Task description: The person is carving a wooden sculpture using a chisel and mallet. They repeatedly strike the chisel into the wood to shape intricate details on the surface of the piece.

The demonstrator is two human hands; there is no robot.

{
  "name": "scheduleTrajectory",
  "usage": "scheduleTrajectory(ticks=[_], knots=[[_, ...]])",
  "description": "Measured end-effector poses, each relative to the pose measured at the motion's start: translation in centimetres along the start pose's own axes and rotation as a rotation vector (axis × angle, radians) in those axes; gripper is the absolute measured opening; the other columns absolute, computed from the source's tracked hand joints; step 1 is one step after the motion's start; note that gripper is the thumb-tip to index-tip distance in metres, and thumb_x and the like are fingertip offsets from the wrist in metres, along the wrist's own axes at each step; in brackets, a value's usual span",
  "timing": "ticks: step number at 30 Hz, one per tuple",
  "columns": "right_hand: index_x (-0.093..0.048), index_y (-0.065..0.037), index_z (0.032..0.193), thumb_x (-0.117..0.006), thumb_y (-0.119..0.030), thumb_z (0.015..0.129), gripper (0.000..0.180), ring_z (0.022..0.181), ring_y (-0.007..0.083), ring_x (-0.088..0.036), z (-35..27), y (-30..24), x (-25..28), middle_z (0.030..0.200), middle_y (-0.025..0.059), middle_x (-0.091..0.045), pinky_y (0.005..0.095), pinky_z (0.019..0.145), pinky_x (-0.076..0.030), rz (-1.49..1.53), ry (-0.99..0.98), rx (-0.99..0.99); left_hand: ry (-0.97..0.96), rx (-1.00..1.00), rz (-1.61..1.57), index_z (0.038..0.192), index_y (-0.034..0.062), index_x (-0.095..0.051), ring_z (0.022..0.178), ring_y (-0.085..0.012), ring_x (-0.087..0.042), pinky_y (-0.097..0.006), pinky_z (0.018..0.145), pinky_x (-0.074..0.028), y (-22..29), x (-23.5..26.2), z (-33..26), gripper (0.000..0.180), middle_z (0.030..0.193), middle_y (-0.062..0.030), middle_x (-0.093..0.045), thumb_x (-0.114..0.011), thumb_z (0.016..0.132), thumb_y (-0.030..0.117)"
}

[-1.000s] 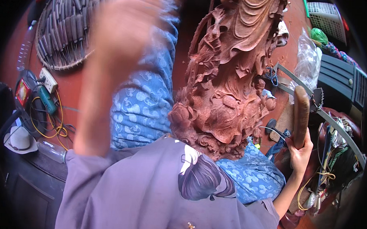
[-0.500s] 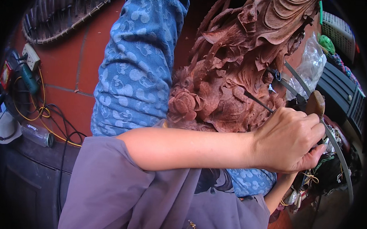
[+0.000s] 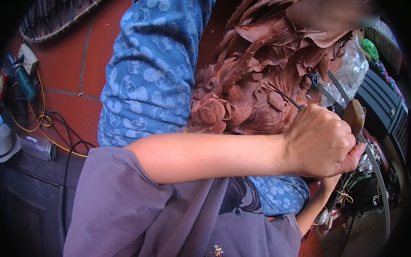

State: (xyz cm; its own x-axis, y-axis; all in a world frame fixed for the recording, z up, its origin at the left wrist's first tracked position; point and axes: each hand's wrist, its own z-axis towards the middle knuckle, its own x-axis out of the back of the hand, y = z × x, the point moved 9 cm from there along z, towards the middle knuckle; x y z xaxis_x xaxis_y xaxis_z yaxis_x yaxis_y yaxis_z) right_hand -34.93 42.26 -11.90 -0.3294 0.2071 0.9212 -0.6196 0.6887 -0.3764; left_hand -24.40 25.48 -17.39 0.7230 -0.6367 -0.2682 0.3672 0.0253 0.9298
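My left hand (image 3: 317, 141) is closed in a fist around a carving tool, and its forearm lies across the view from the left. The tool's thin dark shaft (image 3: 286, 96) reaches up and left from the fist onto a reddish-brown wood carving (image 3: 256, 114). A rounded wooden end (image 3: 354, 118) shows past the knuckles; whether it belongs to the same tool is unclear. The carving has a rose-like flower (image 3: 210, 113), leaves and twisting stems. My right hand (image 3: 331, 182) is beneath the left one, mostly covered, so its grip is hidden.
My blue patterned trouser leg (image 3: 148, 76) lies beside the carving. Left are a power strip (image 3: 28, 59), tangled cables (image 3: 56, 125), a clear jar (image 3: 37, 147) and a woven tray (image 3: 69, 22) of tools. Right are curved grey strips (image 3: 379, 175), a plastic bag (image 3: 350, 72) and a dark crate (image 3: 383, 98).
The tool's tip has shifted slightly up and left over the carving, with the left hand still closed on it. The whole view has shifted a little, and a blurred brown oval now shows at the top.
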Motion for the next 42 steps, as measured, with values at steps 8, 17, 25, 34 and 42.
scheduleTrajectory(ticks=[8, 17, 25, 34, 42], knots=[[-0.058, 0.004, 0.099, -0.071, -0.012, 0.083, 0.026, 0.076, 0.0158, -0.056, -0.3, 0.6, 0.2, 0.089, 0.0063, -0.062, 0.0314, 0.066, -0.047, -0.019, 0.011, -0.016, 0.000, -0.033, -0.018, 0.055, 0.0094, -0.052, 0.053, -0.0255, -0.059, -0.038, 0.049, -0.046, 0.2, -0.3, -0.8, 0.040, 0.057, -0.0069, -0.053, -0.060, 0.088, 0.031], [-0.054, 0.000, 0.096, -0.071, -0.011, 0.084, 0.023, 0.075, 0.0112, -0.052, -0.9, 1.8, -0.1, 0.085, 0.0012, -0.058, 0.0299, 0.065, -0.045, -0.006, -0.033, -0.131, -0.008, -0.034, 0.001, 0.056, 0.0093, -0.052, 0.053, -0.0256, -0.059, -0.037, 0.050, -0.047, -0.3, -0.7, -1.1, 0.041, 0.058, -0.0070, -0.054, -0.059, 0.089, 0.032], [-0.055, -0.001, 0.101, -0.070, -0.011, 0.086, 0.024, 0.081, 0.0098, -0.052, -1.9, 2.9, 0.3, 0.090, 0.0011, -0.058, 0.0287, 0.069, -0.046, 0.124, -0.093, -0.154, -0.033, -0.092, 0.019, 0.055, 0.0100, -0.055, 0.051, -0.0251, -0.060, -0.037, 0.048, -0.048, -0.5, -1.1, -1.4, 0.039, 0.056, -0.0064, -0.056, -0.061, 0.088, 0.031], [-0.051, 0.002, 0.132, -0.073, -0.003, 0.081, 0.056, 0.100, 0.0197, -0.060, -3.4, 2.5, 3.1, 0.110, 0.0077, -0.063, 0.0360, 0.097, -0.044, -0.151, 0.198, 0.102, -0.040, -0.050, 0.016, 0.053, 0.0099, -0.060, 0.049, -0.0276, -0.063, -0.039, 0.049, -0.050, -1.0, -1.6, -1.1, 0.036, 0.054, -0.0102, -0.060, -0.060, 0.084, 0.028], [-0.061, 0.003, 0.117, -0.071, -0.002, 0.085, 0.034, 0.099, 0.0230, -0.065, -2.9, -0.3, 3.5, 0.110, 0.0115, -0.067, 0.0364, 0.092, -0.048, -0.442, 0.226, 0.102, 0.078, -0.011, 0.025, 0.052, 0.0082, -0.052, 0.044, -0.0296, -0.057, -0.040, 0.042, -0.045, -1.4, 0.1, 0.5, 0.039, 0.050, -0.0097, -0.055, -0.058, 0.088, 0.022]])
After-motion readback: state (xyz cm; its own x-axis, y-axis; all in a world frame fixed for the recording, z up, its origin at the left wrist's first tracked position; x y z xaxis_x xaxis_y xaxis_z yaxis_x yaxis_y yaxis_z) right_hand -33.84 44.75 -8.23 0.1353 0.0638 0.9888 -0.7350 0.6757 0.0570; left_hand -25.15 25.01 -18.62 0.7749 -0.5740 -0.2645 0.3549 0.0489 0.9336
